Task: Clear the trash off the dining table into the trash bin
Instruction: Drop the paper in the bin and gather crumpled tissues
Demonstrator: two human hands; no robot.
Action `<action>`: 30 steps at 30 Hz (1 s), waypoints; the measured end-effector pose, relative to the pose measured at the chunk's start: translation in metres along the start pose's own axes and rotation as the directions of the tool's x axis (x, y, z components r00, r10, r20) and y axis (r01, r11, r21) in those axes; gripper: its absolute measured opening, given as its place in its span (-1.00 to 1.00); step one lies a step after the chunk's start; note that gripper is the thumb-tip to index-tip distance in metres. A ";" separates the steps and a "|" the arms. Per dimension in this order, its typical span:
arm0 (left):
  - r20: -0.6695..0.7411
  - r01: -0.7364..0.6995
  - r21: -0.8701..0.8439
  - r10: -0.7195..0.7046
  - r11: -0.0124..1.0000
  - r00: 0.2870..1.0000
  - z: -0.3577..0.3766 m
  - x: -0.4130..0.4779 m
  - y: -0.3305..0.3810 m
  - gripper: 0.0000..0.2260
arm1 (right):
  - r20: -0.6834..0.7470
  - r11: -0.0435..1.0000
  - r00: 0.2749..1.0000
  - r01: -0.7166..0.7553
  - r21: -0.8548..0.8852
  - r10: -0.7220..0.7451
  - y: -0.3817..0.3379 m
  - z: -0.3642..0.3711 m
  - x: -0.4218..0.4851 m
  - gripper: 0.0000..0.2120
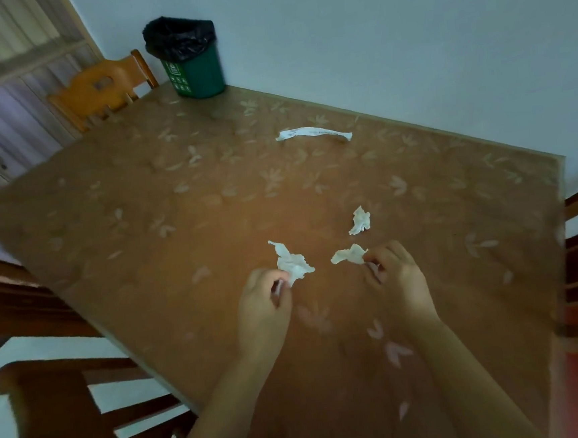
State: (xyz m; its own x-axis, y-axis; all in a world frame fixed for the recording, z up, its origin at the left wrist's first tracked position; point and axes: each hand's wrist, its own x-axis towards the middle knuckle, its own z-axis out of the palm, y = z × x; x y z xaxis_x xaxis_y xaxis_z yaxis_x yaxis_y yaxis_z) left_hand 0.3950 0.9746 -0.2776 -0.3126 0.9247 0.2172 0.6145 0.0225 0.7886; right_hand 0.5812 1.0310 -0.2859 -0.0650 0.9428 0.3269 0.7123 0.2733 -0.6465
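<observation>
Pickup step: left hand (pixel 265 299) fingers pinch a crumpled white tissue (pixel 293 262), right hand (pixel 395 272) fingers pinch a smaller scrap (pixel 348 253); next I'd guess both go to the green bin with black liner (pixel 194 66), upper left on the desk (pixel 139 204).

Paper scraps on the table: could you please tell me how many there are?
4: one in the left hand's grip, one in the right hand's, one loose beyond it, one long strip near the wall.
</observation>
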 end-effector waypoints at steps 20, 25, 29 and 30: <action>-0.555 0.273 0.012 -0.220 0.962 0.802 -0.323 -0.246 -0.106 -0.88 | 0.225 0.851 0.821 0.514 0.107 -0.524 -0.310 0.079 -0.220 -0.93; -0.637 0.376 -0.065 -0.328 0.924 0.698 -0.363 -0.294 -0.152 -0.87 | 0.298 0.745 0.683 0.623 0.238 -0.667 -0.367 0.126 -0.252 -0.91; -0.664 0.455 -0.140 -0.425 0.879 0.615 -0.386 -0.305 -0.190 -0.86 | 0.392 0.697 0.579 0.638 0.328 -0.715 -0.406 0.173 -0.259 -0.93; -0.665 0.473 -0.153 -0.444 0.868 0.600 -0.391 -0.303 -0.200 -0.85 | 0.399 0.687 0.564 0.646 0.331 -0.723 -0.414 0.185 -0.258 -0.92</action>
State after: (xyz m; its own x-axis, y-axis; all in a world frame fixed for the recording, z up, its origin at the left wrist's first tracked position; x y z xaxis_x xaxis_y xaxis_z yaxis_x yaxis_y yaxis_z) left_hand 0.0833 0.5413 -0.2759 -0.9425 0.2922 0.1624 0.2744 0.3986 0.8751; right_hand 0.1734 0.7100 -0.2299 -0.8302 0.4106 0.3770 0.2160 0.8604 -0.4616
